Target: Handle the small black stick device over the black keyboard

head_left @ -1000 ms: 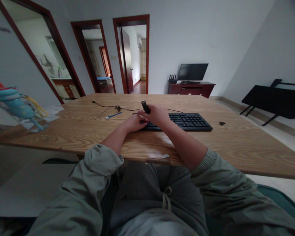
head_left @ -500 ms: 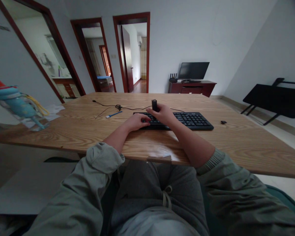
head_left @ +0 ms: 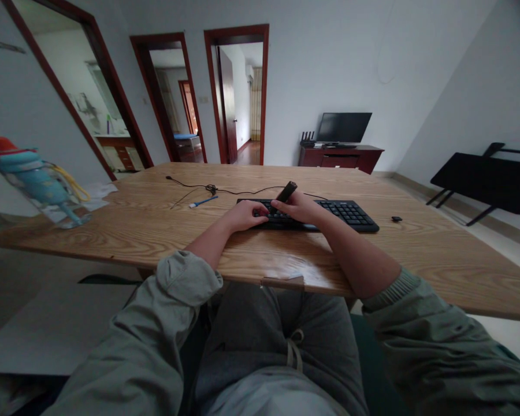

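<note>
A black keyboard [head_left: 353, 216] lies on the wooden table in front of me. My left hand [head_left: 245, 215] rests on its left part, fingers bent over the keys and thumb toward the middle. In my right hand [head_left: 301, 207], closed around it, is a short black stick-shaped tool [head_left: 287, 190]. The tool leans, its upper end tipped to the right and its lower end down at the keys beside my left fingertips. What its lower tip looks like is too dark and small to tell.
Left of the keyboard lie a small blue brush with a white end [head_left: 203, 202] and a thin black cable [head_left: 238, 192]. A small black piece [head_left: 396, 219] is on the right. A blue bottle with a red top [head_left: 39, 179] stands at the table's left end, near white papers [head_left: 99, 196].
The black tool has gone from upright to leaning right, and my right hand has shifted slightly right and lower with it. My left hand stays on the keyboard.
</note>
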The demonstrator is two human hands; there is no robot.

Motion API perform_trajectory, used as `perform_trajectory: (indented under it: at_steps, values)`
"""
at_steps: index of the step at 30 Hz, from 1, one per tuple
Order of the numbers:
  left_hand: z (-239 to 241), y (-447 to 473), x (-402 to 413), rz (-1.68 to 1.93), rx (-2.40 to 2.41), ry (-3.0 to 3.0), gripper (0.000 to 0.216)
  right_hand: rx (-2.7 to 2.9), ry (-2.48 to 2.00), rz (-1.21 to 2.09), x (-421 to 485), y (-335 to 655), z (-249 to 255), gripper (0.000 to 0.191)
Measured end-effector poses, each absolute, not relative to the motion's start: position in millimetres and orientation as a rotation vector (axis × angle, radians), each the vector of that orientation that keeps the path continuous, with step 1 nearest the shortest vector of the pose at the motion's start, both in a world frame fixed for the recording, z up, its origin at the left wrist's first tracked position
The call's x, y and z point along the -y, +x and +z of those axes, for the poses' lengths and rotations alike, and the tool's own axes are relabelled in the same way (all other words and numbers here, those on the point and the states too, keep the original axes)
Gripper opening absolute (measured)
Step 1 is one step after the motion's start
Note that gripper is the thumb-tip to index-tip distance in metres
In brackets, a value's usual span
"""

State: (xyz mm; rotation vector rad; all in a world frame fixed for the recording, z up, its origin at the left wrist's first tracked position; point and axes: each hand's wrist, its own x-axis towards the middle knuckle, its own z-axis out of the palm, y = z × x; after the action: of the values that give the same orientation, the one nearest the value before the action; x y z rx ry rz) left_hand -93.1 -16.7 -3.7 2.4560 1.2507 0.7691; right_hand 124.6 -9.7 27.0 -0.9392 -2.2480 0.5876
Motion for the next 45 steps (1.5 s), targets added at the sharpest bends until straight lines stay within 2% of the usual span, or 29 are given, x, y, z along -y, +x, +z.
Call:
perform_trajectory:
  at_steps: [6, 14, 20, 29, 45]
  values:
    - [-1, -90, 19, 0.765, -1.255, 2.452, 0.027, 2.346, -0.958, 0.476, 6, 125, 32, 0.033]
    - [-3, -89, 15, 0.745, -1.224, 2.459, 0.025, 2.094, -0.834, 0.633, -6, 112, 12, 0.038]
    - [0, -91, 17, 0.695, -1.212, 2.519, 0.025, 1.994, -0.701, 0.705, -8, 87, -11, 0.025]
    - [-2, -109, 7, 0.605, -1.234, 2.608, 0.028, 1.942, -0.836, 0.564, -9, 86, -20, 0.026]
    - [-1, -105, 12, 0.601, -1.215, 2.587, 0.02, 1.98, -0.89, 0.321, -7, 85, -22, 0.018]
